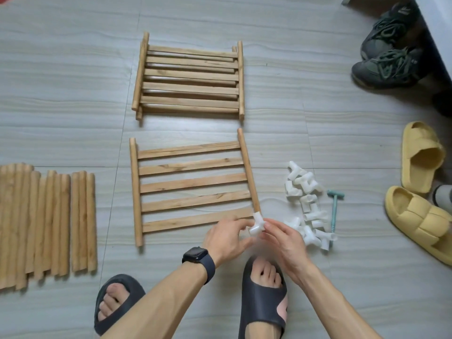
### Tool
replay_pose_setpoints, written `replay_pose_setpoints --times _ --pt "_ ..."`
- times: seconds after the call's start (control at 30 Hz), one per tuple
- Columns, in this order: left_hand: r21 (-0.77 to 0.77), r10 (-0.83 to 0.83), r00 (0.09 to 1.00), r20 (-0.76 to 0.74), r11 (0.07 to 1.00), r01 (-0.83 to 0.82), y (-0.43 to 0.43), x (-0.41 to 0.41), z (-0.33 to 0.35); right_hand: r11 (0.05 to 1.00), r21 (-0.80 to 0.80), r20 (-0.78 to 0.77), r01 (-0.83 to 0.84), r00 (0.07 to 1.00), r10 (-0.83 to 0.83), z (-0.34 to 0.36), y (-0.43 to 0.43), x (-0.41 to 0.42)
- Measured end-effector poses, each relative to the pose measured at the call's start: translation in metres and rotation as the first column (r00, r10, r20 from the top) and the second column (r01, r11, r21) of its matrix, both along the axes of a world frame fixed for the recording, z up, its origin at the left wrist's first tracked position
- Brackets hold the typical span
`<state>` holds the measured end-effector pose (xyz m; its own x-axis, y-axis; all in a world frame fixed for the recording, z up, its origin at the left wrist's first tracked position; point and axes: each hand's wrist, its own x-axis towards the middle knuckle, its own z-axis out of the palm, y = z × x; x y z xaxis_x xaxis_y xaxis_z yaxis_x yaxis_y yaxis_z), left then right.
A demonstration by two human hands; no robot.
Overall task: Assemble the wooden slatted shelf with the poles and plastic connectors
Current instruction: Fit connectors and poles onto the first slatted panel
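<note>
A wooden slatted panel (193, 185) lies flat on the floor in front of me. A white plastic connector (257, 225) sits on the near end of its right rail. My left hand (228, 237) and my right hand (281, 237) both pinch this connector from either side. A pile of white connectors (307, 204) lies just right of the panel. Further away, a stack of more slatted panels (189, 77) rests on the floor. Several loose wooden poles (46, 223) lie side by side at the left.
A small teal hammer (334, 211) lies beside the connector pile. Yellow slippers (422, 192) and dark sneakers (389, 52) stand at the right near a white cabinet. My feet in dark slides (265, 297) are at the bottom of the view.
</note>
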<state>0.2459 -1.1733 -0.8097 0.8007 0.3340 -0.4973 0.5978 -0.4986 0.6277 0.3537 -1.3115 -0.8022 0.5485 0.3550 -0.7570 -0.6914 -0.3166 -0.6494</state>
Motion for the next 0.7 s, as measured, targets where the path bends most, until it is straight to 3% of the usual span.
replay_pose_setpoints --times 0.1,0.3,0.5,0.7 --pt "0.270 -0.110 0.994 -0.024 0.956 0.112 0.009 -0.004 -0.010 0.981 -0.190 0.183 -0.023 0.981 0.059 -0.007 -0.010 0.003" --pt "0.361 -0.086 0.985 -0.151 0.923 0.136 0.026 -0.003 -0.021 0.860 -0.400 0.188 -0.316 0.890 0.415 -0.021 -0.032 0.006" --pt "0.350 -0.127 0.973 -0.193 0.918 0.189 0.030 -0.002 -0.013 0.943 -0.284 0.089 -0.172 0.975 0.204 -0.033 -0.018 0.005" --pt "0.368 -0.192 0.945 -0.265 0.885 0.283 0.026 -0.001 -0.016 0.963 -0.269 0.018 -0.009 1.000 0.014 -0.024 -0.014 0.004"
